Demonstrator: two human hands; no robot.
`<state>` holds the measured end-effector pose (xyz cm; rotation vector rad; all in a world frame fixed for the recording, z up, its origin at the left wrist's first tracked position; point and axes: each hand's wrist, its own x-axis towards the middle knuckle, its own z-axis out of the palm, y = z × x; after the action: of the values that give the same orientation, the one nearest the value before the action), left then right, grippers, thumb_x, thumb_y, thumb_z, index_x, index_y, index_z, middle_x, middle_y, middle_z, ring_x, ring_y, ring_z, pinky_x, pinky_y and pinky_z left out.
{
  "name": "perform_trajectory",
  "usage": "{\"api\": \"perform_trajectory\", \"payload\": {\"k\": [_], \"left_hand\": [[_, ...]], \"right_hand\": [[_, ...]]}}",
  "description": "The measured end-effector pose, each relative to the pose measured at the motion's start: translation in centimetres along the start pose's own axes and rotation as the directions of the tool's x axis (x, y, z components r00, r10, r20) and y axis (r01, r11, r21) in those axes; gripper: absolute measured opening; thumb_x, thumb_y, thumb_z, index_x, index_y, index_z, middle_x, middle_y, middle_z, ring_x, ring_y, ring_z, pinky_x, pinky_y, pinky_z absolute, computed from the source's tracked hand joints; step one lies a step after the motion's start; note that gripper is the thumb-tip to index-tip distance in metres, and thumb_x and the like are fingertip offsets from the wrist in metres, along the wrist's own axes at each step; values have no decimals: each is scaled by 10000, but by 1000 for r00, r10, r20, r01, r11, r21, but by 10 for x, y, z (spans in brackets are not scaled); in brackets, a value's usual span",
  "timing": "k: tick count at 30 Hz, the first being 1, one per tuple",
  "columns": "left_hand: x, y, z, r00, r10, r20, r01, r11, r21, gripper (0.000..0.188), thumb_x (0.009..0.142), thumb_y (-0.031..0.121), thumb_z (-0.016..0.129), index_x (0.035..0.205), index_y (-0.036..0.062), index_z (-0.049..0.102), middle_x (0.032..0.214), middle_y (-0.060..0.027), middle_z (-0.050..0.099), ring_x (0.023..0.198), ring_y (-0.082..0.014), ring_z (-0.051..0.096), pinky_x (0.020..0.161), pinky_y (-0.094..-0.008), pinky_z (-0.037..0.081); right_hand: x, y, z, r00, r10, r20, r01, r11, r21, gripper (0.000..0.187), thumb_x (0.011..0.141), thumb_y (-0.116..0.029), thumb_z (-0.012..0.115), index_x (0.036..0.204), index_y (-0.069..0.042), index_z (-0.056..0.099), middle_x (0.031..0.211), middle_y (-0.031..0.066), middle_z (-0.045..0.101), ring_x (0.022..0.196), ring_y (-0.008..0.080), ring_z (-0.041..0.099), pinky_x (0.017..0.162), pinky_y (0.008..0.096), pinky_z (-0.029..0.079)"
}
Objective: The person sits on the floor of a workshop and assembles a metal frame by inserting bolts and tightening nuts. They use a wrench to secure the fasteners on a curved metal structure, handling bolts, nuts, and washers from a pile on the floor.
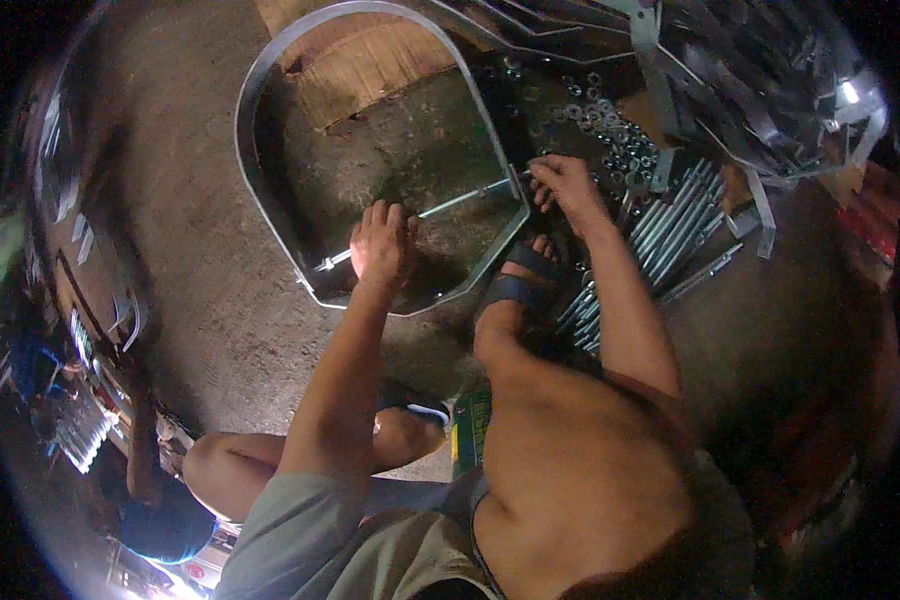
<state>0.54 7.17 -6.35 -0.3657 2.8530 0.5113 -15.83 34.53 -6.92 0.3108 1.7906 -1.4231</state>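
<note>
A flat metal strap bent into a large rounded hoop (245, 130) lies on the floor before me. Across its near part runs a silvery threaded rod (455, 204), passing through both sides of the strap. Nuts (325, 264) sit on the rod by the left side. My left hand (382, 245) is closed round the rod near that end. Just outside the hoop's right side, my right hand (567, 190) has its fingers pinched together at the rod's other end. What lies between those fingertips is too small to make out.
Loose nuts and washers (610, 125) are scattered to the right. Beside my sandalled foot (525, 275) lies a bundle of rods (670, 230). Bent metal straps (760, 90) pile up at the far right. A brown board (380, 65) lies under the hoop's far end. Another person (165, 515) is at the lower left.
</note>
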Motion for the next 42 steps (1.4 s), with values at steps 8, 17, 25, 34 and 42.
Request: {"api": "perform_trajectory", "payload": {"k": [8,17,25,34,42], "left_hand": [[-2,-4,11,999,-31,10,31,996,83,275,932,326,598,1039,72,589,1095,-143,571,1087,-356,559,887,-485,471],[2,-1,6,993,-69,95,61,995,78,285,928,339,611,1036,76,594,1073,-132,580,1079,-349,563,884,-484,472],[2,-2,7,996,-63,71,57,995,86,283,929,336,616,1020,70,587,1071,-136,581,1087,-350,566,886,-478,475],[2,0,6,998,-60,37,57,994,90,265,917,314,638,1003,69,585,1070,-137,581,1083,-348,570,881,-478,480],[2,-5,9,1000,-20,10,19,999,50,263,925,315,626,1023,75,580,1070,-144,577,1087,-354,566,896,-487,472]], "right_hand": [[4,15,2,980,-189,63,182,978,103,274,950,-76,654,1208,15,670,973,86,703,721,135,661,658,284,548],[0,-9,11,991,86,-106,-104,977,-185,463,991,-470,598,837,-36,647,634,21,579,508,115,547,433,277,387],[-19,-12,11,959,234,-160,-193,952,236,519,969,-571,577,787,-87,624,600,8,560,467,131,495,429,281,331],[-23,-14,5,951,304,-58,-261,889,377,447,946,-560,623,843,-125,636,642,-17,538,477,94,435,449,256,289],[-35,-13,11,946,315,-78,-263,885,383,421,930,-541,657,863,-125,673,732,-26,593,591,101,508,515,256,340]]}}
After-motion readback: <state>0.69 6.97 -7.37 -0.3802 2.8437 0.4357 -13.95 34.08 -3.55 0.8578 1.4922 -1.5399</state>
